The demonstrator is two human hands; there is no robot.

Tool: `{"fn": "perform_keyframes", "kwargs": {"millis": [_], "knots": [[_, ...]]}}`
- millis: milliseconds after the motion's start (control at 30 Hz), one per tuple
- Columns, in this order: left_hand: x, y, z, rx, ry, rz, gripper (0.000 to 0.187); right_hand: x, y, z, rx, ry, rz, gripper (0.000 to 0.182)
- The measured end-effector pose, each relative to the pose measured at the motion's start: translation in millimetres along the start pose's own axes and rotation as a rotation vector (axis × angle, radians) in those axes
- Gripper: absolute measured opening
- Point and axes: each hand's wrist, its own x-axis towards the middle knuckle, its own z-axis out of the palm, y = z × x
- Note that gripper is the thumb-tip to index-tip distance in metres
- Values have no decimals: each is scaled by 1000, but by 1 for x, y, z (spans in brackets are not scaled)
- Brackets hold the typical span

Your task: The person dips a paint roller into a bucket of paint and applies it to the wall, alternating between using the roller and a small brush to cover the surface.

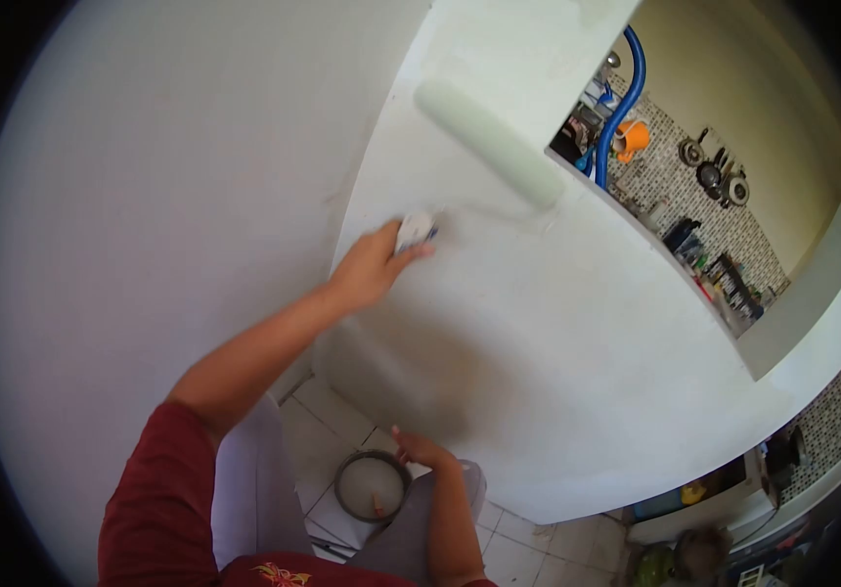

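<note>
My left hand [372,266] grips a paint roller by its white handle [417,231]. The long pale roller sleeve [489,142] lies against the white wall [557,323], with its thin wire frame [499,212] leading back to the handle. Lower down, my right hand [422,448] is beside my knee, holding nothing, its fingers stretched out over the edge of a round bucket [338,479]. Whitish liquid [367,479] fills part of the bucket, and a small orange-brown piece [377,504] shows in it.
Another pale wall [176,196] meets the white one at a corner on the left. Through an opening at right appear a blue hose [624,103], an orange bucket [632,137] and hanging pans [710,174]. White floor tiles [337,411] lie below; a low shelf [699,504] stands at lower right.
</note>
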Motion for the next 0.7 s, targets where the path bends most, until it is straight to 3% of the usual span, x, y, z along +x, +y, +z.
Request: {"fn": "perform_keyframes", "kwargs": {"millis": [33,100,233,333,433,600,700], "knots": [[18,16,-6,-34,-84,-74,45,-1,-4,6,18,-13,-9,74],[55,63,-27,-102,-235,-252,46,-9,-16,8,12,230,-136,78],[90,121,-55,-222,-319,-449,48,-2,-11,3,-58,128,-64,82],[66,121,-49,-398,-313,-556,47,4,-11,2,-120,19,9,79],[36,91,-31,-395,-237,-653,50,3,-21,9,-16,109,-98,74],[40,85,-17,-308,-176,-507,46,20,-14,21,-198,59,-185,66],[78,93,-31,-190,-185,-448,45,5,-30,20,-104,-67,-160,67]]}}
